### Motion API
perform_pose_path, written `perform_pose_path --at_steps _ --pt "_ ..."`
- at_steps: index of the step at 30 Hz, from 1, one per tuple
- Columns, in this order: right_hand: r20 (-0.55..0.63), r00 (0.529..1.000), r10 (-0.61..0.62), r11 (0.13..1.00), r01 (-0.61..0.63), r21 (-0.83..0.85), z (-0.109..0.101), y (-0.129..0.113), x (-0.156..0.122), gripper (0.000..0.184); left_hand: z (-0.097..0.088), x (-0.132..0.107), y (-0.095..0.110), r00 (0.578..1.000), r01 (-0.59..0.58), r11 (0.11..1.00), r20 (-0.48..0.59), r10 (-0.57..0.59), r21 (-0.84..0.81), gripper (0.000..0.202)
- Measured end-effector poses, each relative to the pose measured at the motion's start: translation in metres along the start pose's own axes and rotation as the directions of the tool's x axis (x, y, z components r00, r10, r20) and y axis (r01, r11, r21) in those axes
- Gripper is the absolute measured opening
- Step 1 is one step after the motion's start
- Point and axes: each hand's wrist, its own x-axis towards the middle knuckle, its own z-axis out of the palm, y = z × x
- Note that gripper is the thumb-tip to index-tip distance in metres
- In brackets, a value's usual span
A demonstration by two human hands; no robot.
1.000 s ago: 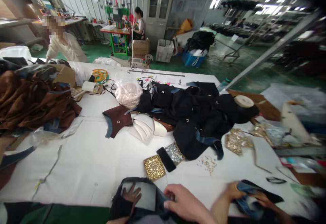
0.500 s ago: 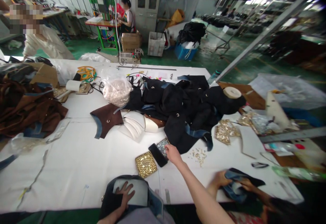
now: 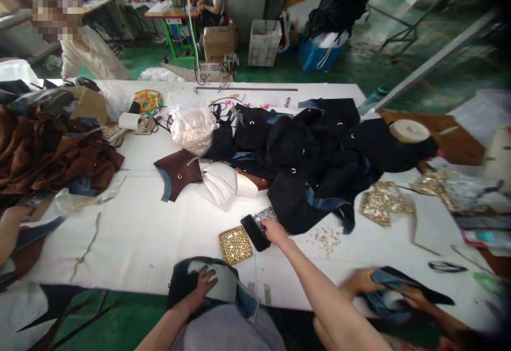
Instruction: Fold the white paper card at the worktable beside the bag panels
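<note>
My left hand (image 3: 205,284) lies with fingers apart on a pale panel (image 3: 222,287). Under it is a dark piece of fabric with blue denim edging (image 3: 248,303), at the table's front edge before me. My right hand (image 3: 274,231) reaches forward, its fingers drawn together over a small tray of silver metal bits (image 3: 264,216). Anything between those fingertips is too small to make out. Beside the tray lies a black phone (image 3: 255,233). Left of the phone is a square tray of gold-coloured studs (image 3: 236,245). Loose gold rings (image 3: 326,240) are scattered right of my right hand.
Black fabric pieces with metal rings (image 3: 291,149) are heaped beyond my right hand. White curved sheets (image 3: 219,185) and a brown piece (image 3: 180,174) lie left of them. Co-workers' hands (image 3: 361,282) hold denim-edged fabric at right; another arm (image 3: 10,228) shows at left.
My view has tilted down and turned left, bringing a co-worker's arm in at the left edge. My left hand stays on the pale panel and my right hand at the silver bits.
</note>
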Motion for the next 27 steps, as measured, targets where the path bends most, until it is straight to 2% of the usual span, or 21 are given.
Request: perform_pose_path --at_steps 4,10,14,17,20,23,27 --pt "-0.042 0.999 0.033 0.999 -0.031 0.040 -0.006 -0.001 -0.003 0.032 -0.005 0.006 0.005 0.998 0.059 0.998 0.028 -0.060 0.034 0.118" --pt "-0.150 0.975 0.163 0.978 -0.140 0.157 -0.007 0.001 -0.019 0.037 -0.017 -0.005 0.015 0.997 0.075 0.997 0.026 -0.076 0.037 0.118" --pt "-0.228 0.940 0.253 0.938 -0.180 0.297 -0.004 0.008 -0.030 0.040 -0.017 -0.006 0.013 0.999 0.049 0.999 0.013 -0.049 0.022 0.116" --pt "-0.253 0.926 0.280 0.879 -0.142 0.455 -0.003 0.016 -0.033 0.033 -0.012 -0.003 0.008 0.999 0.046 0.999 0.001 -0.046 0.002 0.118" --pt "-0.219 0.903 0.369 0.729 -0.135 0.671 0.000 0.022 -0.031 0.032 -0.004 0.002 0.001 0.999 0.034 0.999 -0.016 -0.034 -0.011 0.119" --pt "-0.128 0.869 0.477 0.475 -0.133 0.870 0.004 0.024 -0.030 0.041 0.005 0.009 -0.006 0.999 0.026 1.000 -0.029 -0.027 -0.015 0.119" --pt "-0.036 0.867 0.497 0.144 -0.041 0.989 0.001 0.018 -0.039 0.044 0.012 0.014 -0.009 0.999 -0.003 1.000 -0.050 0.002 -0.020 0.118"
